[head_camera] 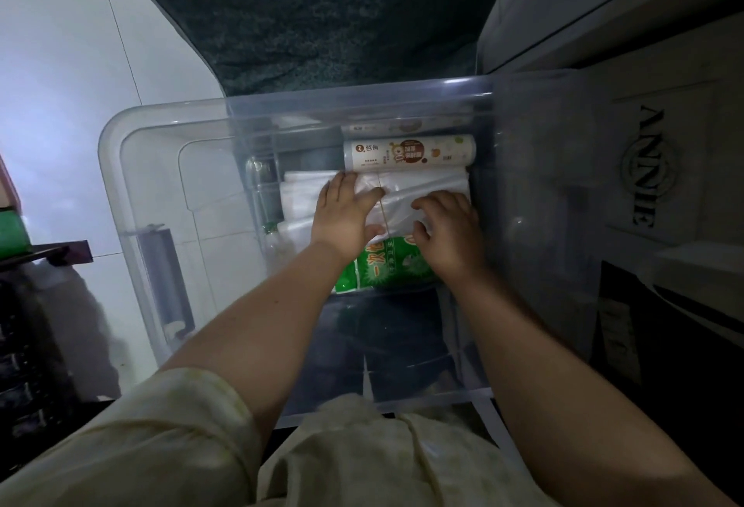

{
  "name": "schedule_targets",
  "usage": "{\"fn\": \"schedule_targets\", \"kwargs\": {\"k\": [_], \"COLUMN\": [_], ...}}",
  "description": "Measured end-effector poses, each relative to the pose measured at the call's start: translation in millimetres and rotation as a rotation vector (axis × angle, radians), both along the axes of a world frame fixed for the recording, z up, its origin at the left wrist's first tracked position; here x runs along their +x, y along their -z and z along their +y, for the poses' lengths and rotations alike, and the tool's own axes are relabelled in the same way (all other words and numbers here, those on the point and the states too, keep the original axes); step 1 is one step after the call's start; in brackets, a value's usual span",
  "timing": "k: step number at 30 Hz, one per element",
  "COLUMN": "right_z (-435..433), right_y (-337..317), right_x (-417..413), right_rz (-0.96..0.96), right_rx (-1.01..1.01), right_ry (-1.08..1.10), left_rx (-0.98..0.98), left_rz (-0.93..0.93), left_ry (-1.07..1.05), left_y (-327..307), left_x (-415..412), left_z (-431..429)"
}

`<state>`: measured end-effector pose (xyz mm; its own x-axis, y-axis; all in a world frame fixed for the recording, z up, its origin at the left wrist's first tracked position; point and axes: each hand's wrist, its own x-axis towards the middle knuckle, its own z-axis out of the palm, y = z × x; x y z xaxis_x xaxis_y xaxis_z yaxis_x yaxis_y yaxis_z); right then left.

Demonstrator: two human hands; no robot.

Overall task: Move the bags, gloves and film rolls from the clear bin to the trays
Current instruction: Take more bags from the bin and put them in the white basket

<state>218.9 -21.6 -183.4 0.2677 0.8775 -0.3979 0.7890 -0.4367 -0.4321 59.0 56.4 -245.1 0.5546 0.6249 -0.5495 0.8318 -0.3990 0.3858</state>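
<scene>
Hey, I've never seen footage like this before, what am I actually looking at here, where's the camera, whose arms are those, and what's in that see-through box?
There is no machine here. The one picture comes from a wide-angle camera worn on a person's head, looking down, so the arms reaching in from the bottom are that person's own.

Both hands are inside a clear plastic bin. The left hand lies flat and the right hand curls its fingers, both on a bundle of whitish plastic bags. Neither has lifted it; whether the right hand truly grips is hard to tell.

Behind the bags lies a printed film roll, with what looks like another behind it. Nearer the person lies a green packet, probably the gloves. No trays are in view.
</scene>
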Motion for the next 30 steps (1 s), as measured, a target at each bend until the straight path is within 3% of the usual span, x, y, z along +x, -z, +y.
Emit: {"fn": "schedule_targets", "kwargs": {"k": [17, 25, 30], "right_z": [-9.8, -12.6, -20.2], "right_y": [-6.5, -16.2, -25.1], "right_x": [2.5, 10.9, 17.3], "right_rz": [0.008, 0.001, 0.008], "right_rx": [-0.005, 0.072, 0.111], "right_ry": [0.002, 0.018, 0.027], "left_rx": [0.002, -0.086, -0.017], "left_rz": [0.144, 0.053, 0.047], "left_ry": [-0.001, -0.107, -0.075], "left_y": [-14.8, -30.5, -38.6], "left_x": [11.3, 33.1, 28.7], "left_z": [-20.9, -12.5, -27.4]}}
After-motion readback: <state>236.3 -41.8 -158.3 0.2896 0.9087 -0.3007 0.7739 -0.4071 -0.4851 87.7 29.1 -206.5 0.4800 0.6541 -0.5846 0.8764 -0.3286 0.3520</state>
